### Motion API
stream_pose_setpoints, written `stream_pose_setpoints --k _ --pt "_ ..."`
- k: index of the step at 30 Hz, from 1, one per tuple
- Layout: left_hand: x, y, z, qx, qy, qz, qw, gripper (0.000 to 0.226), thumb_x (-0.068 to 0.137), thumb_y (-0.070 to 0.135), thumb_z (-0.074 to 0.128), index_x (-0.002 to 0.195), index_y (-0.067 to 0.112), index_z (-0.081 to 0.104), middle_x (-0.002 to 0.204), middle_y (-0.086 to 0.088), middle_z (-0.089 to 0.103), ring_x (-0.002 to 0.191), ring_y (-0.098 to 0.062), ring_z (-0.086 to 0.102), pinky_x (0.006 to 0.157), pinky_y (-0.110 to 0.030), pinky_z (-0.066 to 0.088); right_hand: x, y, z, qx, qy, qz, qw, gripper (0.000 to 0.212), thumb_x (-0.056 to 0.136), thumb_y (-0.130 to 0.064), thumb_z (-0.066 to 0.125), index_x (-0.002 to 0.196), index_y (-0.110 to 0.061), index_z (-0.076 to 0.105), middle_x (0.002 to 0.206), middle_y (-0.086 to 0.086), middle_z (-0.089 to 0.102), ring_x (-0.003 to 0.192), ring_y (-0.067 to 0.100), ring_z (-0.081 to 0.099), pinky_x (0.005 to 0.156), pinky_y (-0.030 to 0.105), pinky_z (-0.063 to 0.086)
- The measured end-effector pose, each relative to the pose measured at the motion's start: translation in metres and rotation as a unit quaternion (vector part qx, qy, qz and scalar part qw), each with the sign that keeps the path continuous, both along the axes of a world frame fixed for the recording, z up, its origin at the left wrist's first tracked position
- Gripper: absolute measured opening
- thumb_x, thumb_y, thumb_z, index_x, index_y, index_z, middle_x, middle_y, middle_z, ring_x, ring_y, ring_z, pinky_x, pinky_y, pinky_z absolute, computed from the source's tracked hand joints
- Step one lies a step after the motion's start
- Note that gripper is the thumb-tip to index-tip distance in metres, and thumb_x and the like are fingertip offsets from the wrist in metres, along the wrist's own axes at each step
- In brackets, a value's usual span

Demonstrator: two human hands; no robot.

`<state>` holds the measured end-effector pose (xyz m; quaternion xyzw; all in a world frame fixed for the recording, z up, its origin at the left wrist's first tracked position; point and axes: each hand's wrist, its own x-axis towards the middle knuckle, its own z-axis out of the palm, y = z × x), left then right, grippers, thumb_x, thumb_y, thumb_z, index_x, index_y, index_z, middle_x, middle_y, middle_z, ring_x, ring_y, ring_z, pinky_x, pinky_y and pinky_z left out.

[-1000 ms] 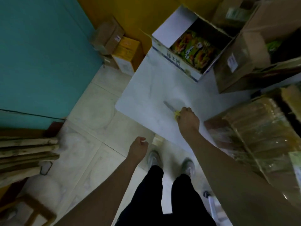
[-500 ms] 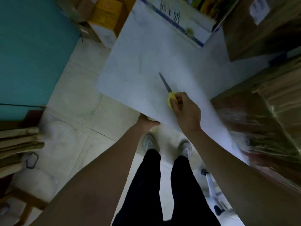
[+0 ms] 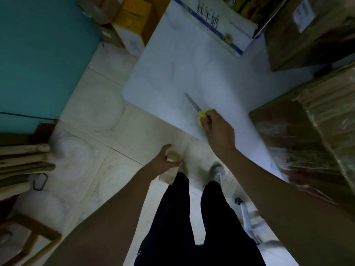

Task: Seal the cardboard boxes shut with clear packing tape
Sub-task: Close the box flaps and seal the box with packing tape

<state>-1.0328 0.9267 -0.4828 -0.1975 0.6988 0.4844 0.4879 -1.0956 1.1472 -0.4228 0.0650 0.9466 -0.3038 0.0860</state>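
My right hand (image 3: 219, 129) grips yellow-handled scissors (image 3: 199, 112), blade flat on the white table (image 3: 172, 73) and pointing away to the left. Below the table's near edge, my left hand (image 3: 163, 160) curls round a pale beige object (image 3: 172, 157); it is blurred and may be a tape roll. An open white box with blue print (image 3: 221, 22) stands at the table's far side. A brown cardboard box (image 3: 307, 41) sits to its right. A large box covered in shiny clear tape (image 3: 317, 135) fills the right side.
A teal wall (image 3: 38, 54) is on the left, with wooden planks (image 3: 21, 160) stacked beneath it. Small yellow and brown boxes (image 3: 132, 18) sit on the tiled floor at the back. A wooden stool (image 3: 28, 239) stands at the bottom left. My legs and shoes are below.
The view has tipped down and nearer the table. My left hand went under the table's near edge and came back curled round the pale object. My right hand kept the scissors on the table.
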Motion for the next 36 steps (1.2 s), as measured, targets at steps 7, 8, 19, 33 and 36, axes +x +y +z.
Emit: stream_pose_setpoints --k 7,8,19,33,36 --pt "0.012 -0.025 0.063 0.043 -0.039 0.023 0.998 0.073 0.062 0.046 0.084 0.127 0.031 0.057 0.129 -0.009 0.066 0.119 -0.024 0.063 0.102 -0.037 0.049 0.048 -0.013 0.037 -0.137 -0.212 -0.107 0.962 0.022 0.095 -0.040 0.057 0.081 -0.030 0.070 0.073 -0.006 0.073 0.061 0.012 0.071 0.069 0.039 0.058" --pt "0.009 -0.026 0.071 0.047 -0.038 0.017 0.998 0.072 0.060 0.049 0.084 0.125 0.033 0.057 0.128 -0.008 0.066 0.120 -0.024 0.063 0.103 -0.037 0.048 0.053 -0.016 0.038 -0.182 -0.232 -0.136 0.946 0.020 0.095 -0.033 0.058 0.083 -0.028 0.074 0.076 -0.003 0.075 0.067 0.015 0.072 0.074 0.040 0.059" --pt "-0.007 -0.032 0.113 -0.001 -0.030 -0.005 1.000 0.063 0.078 0.044 0.081 0.130 0.027 0.050 0.122 -0.011 0.066 0.111 -0.027 0.066 0.086 -0.030 0.051 0.022 -0.076 0.044 -0.464 -0.348 -0.399 0.710 0.035 0.087 -0.035 0.074 0.103 -0.004 0.072 0.109 0.013 0.071 0.094 0.024 0.067 0.088 0.039 0.059" --pt "-0.003 -0.025 0.130 0.011 0.009 -0.007 1.000 0.051 0.092 0.036 0.072 0.134 0.026 0.046 0.118 -0.001 0.062 0.097 -0.011 0.061 0.074 -0.020 0.047 -0.002 -0.091 0.026 -0.411 -0.289 -0.525 0.687 0.021 0.092 -0.019 0.069 0.086 0.001 0.072 0.069 0.007 0.069 0.046 0.013 0.056 0.042 0.022 0.049" --pt "-0.008 -0.024 0.144 0.016 0.023 -0.021 0.999 0.051 0.095 0.035 0.069 0.138 0.027 0.044 0.120 0.006 0.053 0.110 -0.013 0.055 0.078 -0.018 0.044 0.000 -0.090 0.033 -0.420 -0.250 -0.503 0.713 0.025 0.093 -0.025 0.069 0.078 -0.005 0.074 0.077 0.010 0.075 0.045 0.013 0.060 0.055 0.027 0.052"
